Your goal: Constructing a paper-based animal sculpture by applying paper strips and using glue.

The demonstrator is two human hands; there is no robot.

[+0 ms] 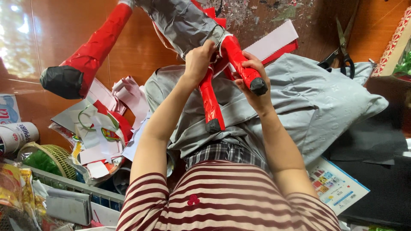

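I hold up a paper figure (pixel 184 21) with a grey body and red limbs that end in black tips. My left hand (pixel 198 60) grips it where the grey body meets the red limbs. My right hand (pixel 252 77) is closed around one red limb (pixel 239 64) near its black tip. A second red limb (pixel 209 102) hangs down between my forearms. A long red limb with a big black end (pixel 85 55) sticks out to the left.
A grey cloth (pixel 317 107) lies on my lap. Scissors (pixel 342 51) and red and white paper sheets (pixel 274 42) rest on the wooden floor behind. Paper scraps (pixel 98 137), a can (pixel 17 137), a basket and a wire rack (pixel 77 188) crowd the left. A printed sheet (pixel 336 186) lies right.
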